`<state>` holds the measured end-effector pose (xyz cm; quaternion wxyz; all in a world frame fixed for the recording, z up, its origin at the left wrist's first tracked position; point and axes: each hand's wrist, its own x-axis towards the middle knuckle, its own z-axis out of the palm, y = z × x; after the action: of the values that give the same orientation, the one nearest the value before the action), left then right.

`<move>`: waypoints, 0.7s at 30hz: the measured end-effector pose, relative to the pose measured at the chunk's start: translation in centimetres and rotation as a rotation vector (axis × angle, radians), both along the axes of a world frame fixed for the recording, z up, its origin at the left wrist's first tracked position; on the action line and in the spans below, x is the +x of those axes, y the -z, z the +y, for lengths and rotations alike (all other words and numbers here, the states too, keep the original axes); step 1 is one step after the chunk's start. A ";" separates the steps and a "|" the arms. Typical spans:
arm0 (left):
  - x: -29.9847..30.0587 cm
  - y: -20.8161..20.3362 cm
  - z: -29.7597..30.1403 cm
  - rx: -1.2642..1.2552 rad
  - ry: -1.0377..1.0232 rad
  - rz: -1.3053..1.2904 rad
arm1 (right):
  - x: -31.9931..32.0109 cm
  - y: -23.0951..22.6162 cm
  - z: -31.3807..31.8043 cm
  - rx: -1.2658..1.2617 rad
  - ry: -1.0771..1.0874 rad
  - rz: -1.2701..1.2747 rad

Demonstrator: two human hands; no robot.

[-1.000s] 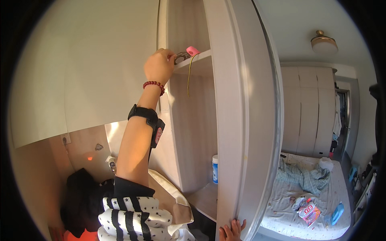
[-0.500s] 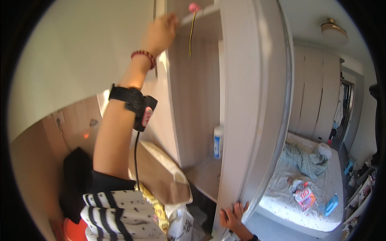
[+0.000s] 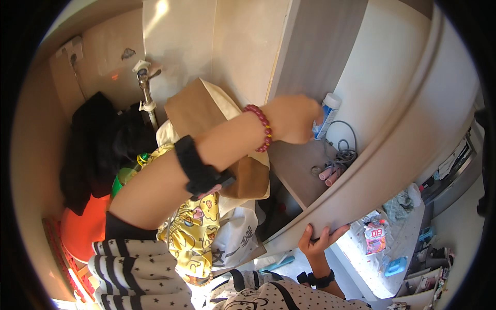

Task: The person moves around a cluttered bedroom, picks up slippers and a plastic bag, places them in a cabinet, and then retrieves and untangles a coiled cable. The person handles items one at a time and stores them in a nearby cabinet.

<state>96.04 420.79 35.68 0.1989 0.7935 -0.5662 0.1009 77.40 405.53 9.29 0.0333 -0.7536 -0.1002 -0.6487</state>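
Note:
My left hand [image 3: 294, 119] reaches across to the cabinet shelf [image 3: 294, 160], its fingers curled. It is right beside a white bottle with a blue label [image 3: 330, 111], which stands at the back of the shelf and is partly covered by the hand. What those fingers hold, if anything, is hidden. Next to the bottle lies a coiled grey cord [image 3: 347, 154] with two pink handles [image 3: 330, 175]. My right hand [image 3: 318, 245] rests with spread fingers on the lower part of the pale cabinet side panel [image 3: 382, 160].
Below my left arm are a brown paper bag [image 3: 191, 106], a yellow patterned cloth [image 3: 194, 232] and a white bag [image 3: 237, 232]. Further left are a metal tap [image 3: 146, 93], black cloth [image 3: 93, 139] and a red basin [image 3: 82, 232]. Beyond the panel stands a bed [image 3: 385, 279].
My view has tilted downward. My left hand has come down from the upper shelf, near a hanging pink thing on a string, to the lower shelf by the bottle. My right hand stays on the panel.

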 end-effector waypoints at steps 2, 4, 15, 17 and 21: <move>1.3 2.7 -1.3 0.132 0.014 0.063 | -0.4 -0.2 0.0 0.024 0.009 0.056; 2.2 4.9 -3.1 0.259 0.010 0.107 | -0.6 -0.4 0.0 -0.028 0.017 0.108; 3.5 10.2 -8.5 0.243 0.264 0.172 | -2.0 2.1 -0.3 0.013 0.132 0.167; 4.0 10.1 -8.4 0.229 0.281 0.113 | -2.2 3.0 -0.5 0.006 0.134 0.152; 5.2 9.4 -7.7 0.120 0.347 0.348 | -2.3 4.0 -0.9 0.004 0.139 0.134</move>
<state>101.24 413.14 26.24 0.2602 0.7003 -0.6561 -0.1067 75.11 404.64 5.30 -0.0036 -0.8006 -0.0441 -0.5976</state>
